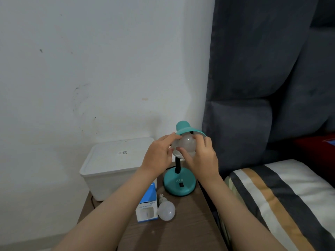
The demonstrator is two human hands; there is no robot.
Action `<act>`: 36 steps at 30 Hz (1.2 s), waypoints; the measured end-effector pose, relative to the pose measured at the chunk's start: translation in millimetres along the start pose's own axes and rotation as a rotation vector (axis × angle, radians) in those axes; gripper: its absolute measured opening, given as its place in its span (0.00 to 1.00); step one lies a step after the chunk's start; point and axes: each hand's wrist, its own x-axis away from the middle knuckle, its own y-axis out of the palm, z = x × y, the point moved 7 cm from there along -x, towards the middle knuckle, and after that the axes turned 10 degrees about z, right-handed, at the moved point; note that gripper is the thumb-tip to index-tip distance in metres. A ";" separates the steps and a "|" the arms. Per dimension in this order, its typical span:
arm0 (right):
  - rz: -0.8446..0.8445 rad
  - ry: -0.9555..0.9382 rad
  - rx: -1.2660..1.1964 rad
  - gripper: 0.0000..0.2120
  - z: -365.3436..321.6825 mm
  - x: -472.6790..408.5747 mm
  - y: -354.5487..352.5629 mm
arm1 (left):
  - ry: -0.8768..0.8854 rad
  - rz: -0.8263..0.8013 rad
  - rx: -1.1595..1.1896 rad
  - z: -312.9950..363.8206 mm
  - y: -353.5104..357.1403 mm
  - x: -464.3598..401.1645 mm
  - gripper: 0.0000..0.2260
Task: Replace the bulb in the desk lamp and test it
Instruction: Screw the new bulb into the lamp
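On the nightstand (190, 223), both hands cup the lamp's bulb (187, 142).

Both hands up at the teal lamp shade (184, 128). Left hand (159, 155) grips the shade rim; right hand (203, 156) wraps fingers on the bulb (187, 142) inside it. Lamp base (179, 183) on wooden nightstand (190, 229). Spare bulb (166, 211) lies touching a small blue box (147, 205). White bin (112, 165) behind.
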 end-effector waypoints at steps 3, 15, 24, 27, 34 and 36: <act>-0.053 0.007 -0.080 0.26 -1.5 8.4 2.9 | 0.001 -0.002 -0.012 -0.1 -1.1 0.9 0.21; 0.092 0.264 -0.167 0.26 5.5 7.0 -5.3 | -0.015 0.003 -0.014 -1.9 0.8 2.9 0.22; 0.096 0.235 -0.286 0.21 10.4 21.3 -2.6 | -0.026 0.022 -0.007 -1.3 -0.9 4.1 0.22; 0.083 0.323 -0.251 0.23 12.2 21.7 0.3 | -0.030 0.022 -0.008 -0.7 0.6 4.4 0.22; 0.147 0.146 -0.337 0.19 -0.6 25.4 4.2 | -0.034 0.027 -0.010 0.3 -0.8 5.3 0.21; 0.144 0.153 -0.387 0.21 2.2 26.9 4.9 | -0.043 0.037 -0.010 -0.3 -1.9 5.4 0.21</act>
